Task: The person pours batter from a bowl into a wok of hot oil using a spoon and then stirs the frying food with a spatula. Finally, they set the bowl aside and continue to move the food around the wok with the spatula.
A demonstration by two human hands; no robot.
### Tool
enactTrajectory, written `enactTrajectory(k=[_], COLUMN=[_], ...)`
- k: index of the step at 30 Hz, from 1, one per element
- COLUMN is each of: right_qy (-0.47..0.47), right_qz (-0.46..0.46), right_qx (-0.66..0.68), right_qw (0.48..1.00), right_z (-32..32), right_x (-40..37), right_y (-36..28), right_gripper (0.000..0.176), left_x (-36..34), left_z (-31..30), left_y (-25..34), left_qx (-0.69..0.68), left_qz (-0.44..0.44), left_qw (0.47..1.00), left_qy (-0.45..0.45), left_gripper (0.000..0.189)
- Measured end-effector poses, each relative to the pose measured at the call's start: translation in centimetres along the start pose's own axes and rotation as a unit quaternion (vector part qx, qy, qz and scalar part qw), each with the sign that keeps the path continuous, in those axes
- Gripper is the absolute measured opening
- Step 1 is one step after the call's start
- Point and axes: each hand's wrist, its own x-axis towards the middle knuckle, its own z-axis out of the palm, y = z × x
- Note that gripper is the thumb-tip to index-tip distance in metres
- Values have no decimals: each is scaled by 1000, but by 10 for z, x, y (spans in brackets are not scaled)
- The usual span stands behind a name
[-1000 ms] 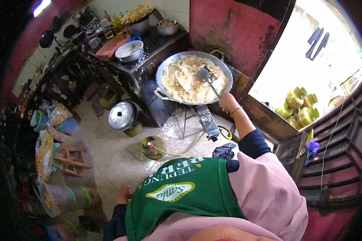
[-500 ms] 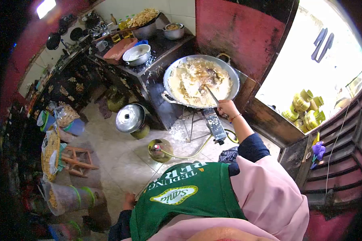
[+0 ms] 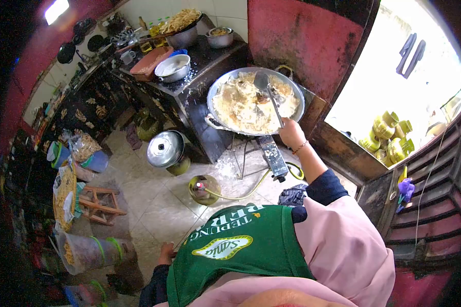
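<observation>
My right hand (image 3: 292,134) is wrapped round the handle of a long metal spatula (image 3: 273,100). Its dark blade is raised over a large round metal wok (image 3: 210,105). Pale, foamy food (image 3: 241,110) with browner patches spreads across much of the wok. A gas burner (image 3: 274,161) stands beneath, joined by a yellow hose to a green gas cylinder (image 3: 205,190). Low at my left side, beside my green apron (image 3: 251,235), hangs my left hand (image 3: 166,251); its fingers are too small and partly hidden to read.
Left of the wok, a dark counter (image 3: 202,66) bears a silver pot (image 3: 172,69), a reddish basin (image 3: 151,61) and a heap of fried strips (image 3: 182,21). A lidded pot (image 3: 165,149) and a wooden stool (image 3: 100,204) stand lower left. More gas cylinders (image 3: 389,135) sit outside the opening.
The spatula's blade has come up out of the food, so its dark face now shows above the wok. My right hand has shifted slightly upward and right. My left hand stays low.
</observation>
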Motion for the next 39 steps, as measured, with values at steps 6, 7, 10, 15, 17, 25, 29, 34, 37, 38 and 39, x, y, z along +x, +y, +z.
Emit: enactTrajectory(k=[6, 7, 10, 15, 17, 25, 29, 34, 37, 38, 39], right_qy=[-84, -93, -88, -163, -257, -271, -216, -81, -122, -129, -163], right_qz=[73, 77, 119, 3, -206, 254, -60, -51, -18, -28, -20], right_qx=[-35, -39, -34, -163, -357, 447, 146, 14, -38, -55, -107], right_qw=[993, 992, 988, 973, 874, 814, 964, 995, 992, 990, 981], right_z=[29, 38, 42, 98, 104, 14, 10, -25, -19, -18, -15], right_x=[26, 31, 32, 59, 71, 33, 24, 0, -6, -10, -11], right_y=[-11, -8, -26, 14, 35, 51, 48, -24, -54, -61, -65], right_gripper=[25, 24, 23, 19, 18, 9, 15, 30, 41, 39, 34], left_x=[34, 34, 25, 10, 17, 29, 35, 46, 42, 41, 40], left_z=[47, 47, 40, 28, 42, 48, 34, 18, 4, 1, 0], left_y=[-50, -54, -42, -6, -17, -58, -52, -12, 5, 8, 12], left_qx=[238, 238, 51, -356, -425, 254, 245, -379, -188, -152, -139], left_qz=[99, 88, -34, -271, -321, 97, 144, -196, -95, -72, -67], left_qw=[963, 966, 998, 894, 840, 961, 957, 904, 977, 986, 988], left_qy=[79, 53, 16, 28, 99, 40, 63, 11, -11, -12, -11], left_gripper=[31, 30, 27, 23, 23, 32, 32, 37, 40, 41, 42])
